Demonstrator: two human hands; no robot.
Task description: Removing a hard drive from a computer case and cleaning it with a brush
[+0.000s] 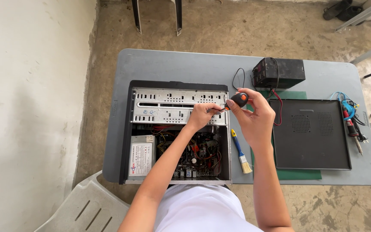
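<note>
Open desktop computer case (177, 133) lying on its side on the grey counter (185, 64), seen from above. The right hand (254, 118) is closing its fingers (237, 112) around the black-and-orange handle of a screwdriver (235, 101), while the left hand (202, 115) is pinching the thin shaft near its tip between thumb and fingers. The screwdriver's long axis is running nearly level, from the handle at the case's right edge leftward to the tip over the perforated metal drive cage (179, 107); the tip's exact contact point is hidden by the left fingers. The left hand is therefore lying nearer the cage, the right hand outboard of it. Just right of the case a small blue-handled brush (241, 151) is resting, with the detached black side panel (310, 133) beyond it.
</note>
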